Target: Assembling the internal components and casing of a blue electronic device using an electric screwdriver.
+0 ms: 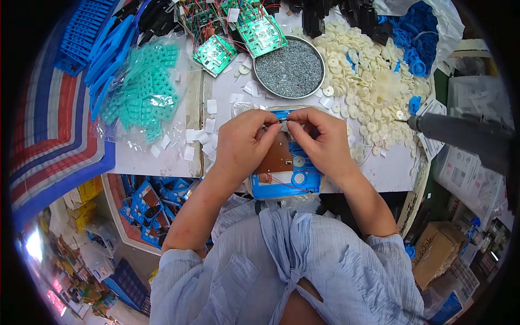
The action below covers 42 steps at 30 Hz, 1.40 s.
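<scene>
My left hand (244,140) and my right hand (324,138) meet over the far end of a blue plastic housing (271,190). Between the fingertips of both is a small dark, narrow part (282,121); its exact kind is too small to make out. The housing lies open side up at the table's near edge. Inside it sit a brown circuit board (279,154), thin red wires (281,182) and a round blue ring (298,177). My fingers cover much of the housing's far end.
Beyond my hands stands a round metal bowl of small screws (290,67). White plastic discs (357,70) are heaped at right, near a dark power screwdriver (455,130). Green circuit boards (262,35) and bagged turquoise keypads (146,86) lie at far left. A bin of blue housings (146,211) stands below.
</scene>
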Each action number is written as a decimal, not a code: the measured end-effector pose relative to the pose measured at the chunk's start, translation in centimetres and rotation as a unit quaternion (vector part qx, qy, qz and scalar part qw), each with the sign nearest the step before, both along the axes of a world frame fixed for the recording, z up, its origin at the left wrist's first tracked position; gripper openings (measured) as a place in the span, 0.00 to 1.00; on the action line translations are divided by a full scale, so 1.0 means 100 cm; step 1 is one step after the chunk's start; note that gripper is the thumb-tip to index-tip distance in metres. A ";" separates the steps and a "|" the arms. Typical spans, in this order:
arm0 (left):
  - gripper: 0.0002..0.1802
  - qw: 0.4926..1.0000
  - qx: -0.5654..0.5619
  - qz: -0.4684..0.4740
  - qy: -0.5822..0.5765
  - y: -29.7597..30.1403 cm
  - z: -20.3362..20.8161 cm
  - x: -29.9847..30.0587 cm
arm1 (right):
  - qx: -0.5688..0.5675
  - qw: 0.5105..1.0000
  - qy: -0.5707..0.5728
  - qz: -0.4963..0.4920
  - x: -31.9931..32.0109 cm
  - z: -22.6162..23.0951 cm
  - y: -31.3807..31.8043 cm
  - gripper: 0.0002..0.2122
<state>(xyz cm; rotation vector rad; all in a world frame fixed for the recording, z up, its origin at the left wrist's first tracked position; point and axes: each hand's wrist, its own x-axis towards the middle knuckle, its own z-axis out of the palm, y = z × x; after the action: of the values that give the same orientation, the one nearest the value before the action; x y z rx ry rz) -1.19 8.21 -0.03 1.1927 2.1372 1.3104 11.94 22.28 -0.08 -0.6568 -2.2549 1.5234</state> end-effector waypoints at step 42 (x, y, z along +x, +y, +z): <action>0.10 0.977 0.103 -0.082 0.166 -0.017 -0.009 -0.001 | 0.314 0.926 -0.127 -0.169 -0.107 0.000 0.174 0.27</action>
<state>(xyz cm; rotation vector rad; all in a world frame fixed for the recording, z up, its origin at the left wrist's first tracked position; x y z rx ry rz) -1.29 6.56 -0.94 1.7416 2.0968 1.3628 1.22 39.71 -0.11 -1.0029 -2.4499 0.5243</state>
